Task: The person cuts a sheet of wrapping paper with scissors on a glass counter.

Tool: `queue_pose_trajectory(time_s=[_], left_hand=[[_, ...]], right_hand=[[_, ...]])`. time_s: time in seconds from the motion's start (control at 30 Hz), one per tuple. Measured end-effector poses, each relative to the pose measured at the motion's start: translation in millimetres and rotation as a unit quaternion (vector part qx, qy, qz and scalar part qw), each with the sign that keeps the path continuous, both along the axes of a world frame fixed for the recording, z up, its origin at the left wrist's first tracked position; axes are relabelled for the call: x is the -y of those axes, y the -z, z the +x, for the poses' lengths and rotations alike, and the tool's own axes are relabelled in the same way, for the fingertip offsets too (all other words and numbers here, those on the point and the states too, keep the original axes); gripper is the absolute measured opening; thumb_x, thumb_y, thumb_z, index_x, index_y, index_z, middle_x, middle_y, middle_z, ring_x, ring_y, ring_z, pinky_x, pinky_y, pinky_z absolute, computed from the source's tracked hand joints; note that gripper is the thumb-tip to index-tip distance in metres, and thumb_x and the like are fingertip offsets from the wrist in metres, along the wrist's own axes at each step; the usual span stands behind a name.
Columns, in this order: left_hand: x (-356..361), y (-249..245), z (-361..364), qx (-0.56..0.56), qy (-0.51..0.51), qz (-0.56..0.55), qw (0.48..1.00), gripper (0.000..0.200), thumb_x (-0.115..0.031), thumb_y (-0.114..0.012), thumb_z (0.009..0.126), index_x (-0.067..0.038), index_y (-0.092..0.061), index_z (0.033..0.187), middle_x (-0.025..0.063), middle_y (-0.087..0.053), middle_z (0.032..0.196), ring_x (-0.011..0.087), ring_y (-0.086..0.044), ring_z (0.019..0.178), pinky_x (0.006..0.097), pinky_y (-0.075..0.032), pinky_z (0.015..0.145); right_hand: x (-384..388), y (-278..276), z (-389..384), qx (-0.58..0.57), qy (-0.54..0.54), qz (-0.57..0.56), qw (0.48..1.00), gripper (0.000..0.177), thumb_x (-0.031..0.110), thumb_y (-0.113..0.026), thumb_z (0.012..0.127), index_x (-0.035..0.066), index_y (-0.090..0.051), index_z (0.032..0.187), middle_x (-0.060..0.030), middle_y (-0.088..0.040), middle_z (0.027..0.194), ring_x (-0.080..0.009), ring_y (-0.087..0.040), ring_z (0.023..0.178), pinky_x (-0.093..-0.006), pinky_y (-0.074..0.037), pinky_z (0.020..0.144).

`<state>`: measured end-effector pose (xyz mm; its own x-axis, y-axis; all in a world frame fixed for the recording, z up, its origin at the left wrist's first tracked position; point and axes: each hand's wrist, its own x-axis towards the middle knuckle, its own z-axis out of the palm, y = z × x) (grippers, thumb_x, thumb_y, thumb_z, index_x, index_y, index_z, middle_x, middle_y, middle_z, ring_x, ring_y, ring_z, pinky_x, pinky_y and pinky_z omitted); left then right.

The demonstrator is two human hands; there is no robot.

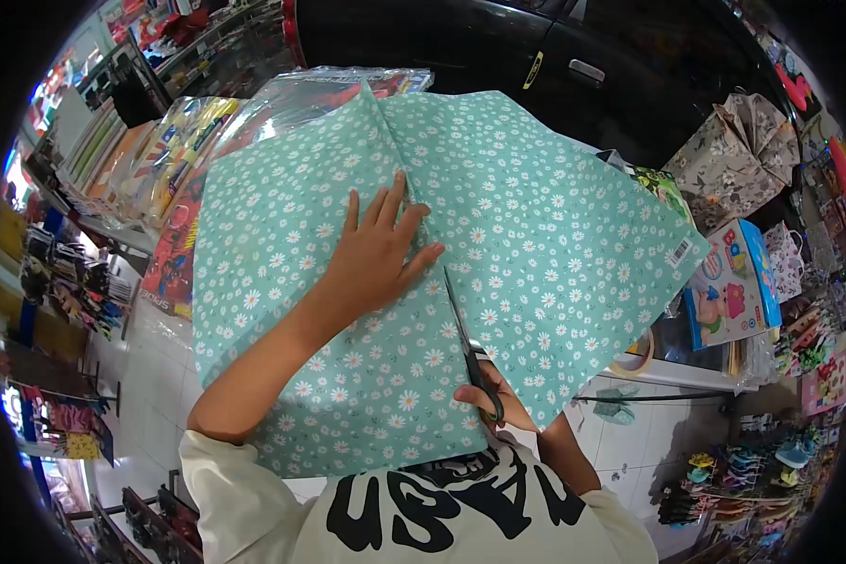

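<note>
A large mint-green sheet of paper with white daisies lies spread out, slit from its near edge up toward the middle. Black-handled scissors point away from the body, their blades at the slit. My right hand is closed round the scissor handles, partly hidden under the right flap of paper. Flat on the sheet, left of the slit, rests my left hand with its fingers spread. A crease or fold runs from the fingertips to the far edge. The right part of the sheet carries a barcode label.
Plastic-wrapped goods lie at the left. A boxed toy, a tape roll and a floral paper bag are at the right. A black car stands beyond. Display racks line both sides.
</note>
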<state>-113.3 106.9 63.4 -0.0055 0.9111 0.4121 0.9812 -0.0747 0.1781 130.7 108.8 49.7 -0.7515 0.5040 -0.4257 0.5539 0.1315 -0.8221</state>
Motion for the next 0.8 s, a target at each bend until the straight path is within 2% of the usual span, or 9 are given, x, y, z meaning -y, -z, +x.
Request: queue_pose_trajectory(time_s=[0.13, 0.27, 0.37, 0.47, 0.53, 0.57, 0.63, 0.7, 0.8], left_hand=[[-7.3, -3.4, -7.0, -0.014, 0.034, 0.019, 0.999, 0.043, -0.042, -0.047, 0.090, -0.008, -0.047, 0.116, 0.0235, -0.027, 0.141, 0.0371, -0.036, 0.126, 0.0591, -0.012, 0.106], [-10.4, -7.5, -11.0, -0.026, 0.052, 0.007, 0.998, 0.042, -0.042, -0.048, 0.090, -0.008, -0.048, 0.116, 0.0231, -0.028, 0.140, 0.0370, -0.038, 0.125, 0.0595, -0.010, 0.106], [-11.8, -13.4, -13.7, -0.025, 0.059, 0.001, 0.998, 0.042, -0.041, -0.048, 0.090, -0.009, -0.047, 0.116, 0.0222, -0.029, 0.140, 0.0364, -0.039, 0.125, 0.0594, -0.009, 0.106], [-13.5, -19.0, -18.6, -0.025, 0.078, 0.012, 0.997, 0.041, -0.041, -0.049, 0.089, -0.009, -0.047, 0.115, 0.0212, -0.030, 0.140, 0.0357, -0.039, 0.124, 0.0583, -0.009, 0.107], [-14.8, -21.8, -24.4, -0.013, 0.095, 0.008, 0.995, 0.040, -0.040, -0.049, 0.089, -0.009, -0.046, 0.114, 0.0201, -0.030, 0.140, 0.0351, -0.039, 0.124, 0.0572, -0.009, 0.108], [-16.1, -20.7, -27.4, -0.004, 0.117, 0.016, 0.993, 0.040, -0.040, -0.049, 0.089, -0.008, -0.045, 0.114, 0.0197, -0.030, 0.140, 0.0349, -0.040, 0.124, 0.0567, -0.010, 0.108], [-22.6, -17.0, -32.5, 0.014, 0.160, 0.030, 0.987, 0.039, -0.039, -0.049, 0.090, -0.008, -0.045, 0.113, 0.0190, -0.030, 0.141, 0.0346, -0.040, 0.124, 0.0556, -0.011, 0.109], [-24.8, -17.0, -34.8, 0.017, 0.189, 0.015, 0.982, 0.039, -0.039, -0.049, 0.090, -0.008, -0.045, 0.113, 0.0191, -0.029, 0.141, 0.0352, -0.041, 0.123, 0.0555, -0.011, 0.109], [-24.0, -12.8, -32.8, -0.001, 0.193, 0.004, 0.981, 0.041, -0.041, -0.049, 0.090, -0.008, -0.045, 0.114, 0.0204, -0.029, 0.141, 0.0362, -0.041, 0.122, 0.0554, -0.012, 0.109]], right_hand=[[1.6, 14.8, -2.5, -0.076, 0.015, 0.022, 0.997, 0.051, 0.046, -0.067, 0.078, -0.002, -0.058, 0.091, -0.0083, -0.055, 0.073, -0.0185, -0.049, 0.068, -0.0311, -0.042, 0.068], [2.8, 7.5, -7.2, -0.049, 0.031, 0.066, 0.996, 0.046, 0.044, -0.070, 0.076, 0.002, -0.055, 0.069, -0.0015, -0.042, 0.057, -0.0151, -0.039, 0.055, -0.0292, -0.037, 0.057], [-0.9, 11.1, -5.2, -0.076, 0.000, 0.218, 0.973, 0.042, 0.041, -0.065, 0.082, -0.001, -0.059, 0.076, -0.0020, -0.047, 0.054, -0.0174, -0.047, 0.056, -0.0322, -0.040, 0.058], [2.5, 15.9, -9.1, -0.124, -0.015, 0.297, 0.947, 0.045, 0.043, -0.063, 0.083, 0.000, -0.058, 0.073, -0.0041, -0.049, 0.052, -0.0173, -0.049, 0.053, -0.0311, -0.041, 0.055], [6.4, 20.0, -11.8, -0.161, 0.049, 0.123, 0.978, 0.045, 0.044, -0.062, 0.084, 0.000, -0.057, 0.072, -0.0046, -0.049, 0.050, -0.0166, -0.051, 0.049, -0.0297, -0.042, 0.050], [8.6, 22.0, -13.3, -0.176, 0.115, -0.081, 0.974, 0.045, 0.043, -0.061, 0.084, 0.000, -0.056, 0.072, -0.0044, -0.049, 0.049, -0.0158, -0.051, 0.046, -0.0287, -0.042, 0.047], [10.5, 14.9, -21.1, -0.115, 0.148, -0.205, 0.961, 0.044, 0.042, -0.061, 0.085, 0.001, -0.055, 0.072, -0.0040, -0.049, 0.047, -0.0145, -0.051, 0.042, -0.0269, -0.041, 0.041], [16.8, -8.8, -34.3, 0.028, 0.088, -0.045, 0.995, 0.042, 0.041, -0.061, 0.085, 0.002, -0.054, 0.072, -0.0036, -0.049, 0.046, -0.0132, -0.051, 0.038, -0.0254, -0.040, 0.037], [22.9, -8.6, -31.8, -0.027, 0.097, -0.059, 0.993, 0.042, 0.040, -0.062, 0.085, 0.003, -0.051, 0.068, -0.0035, -0.049, 0.046, -0.0134, -0.052, 0.039, -0.0256, -0.040, 0.037]])
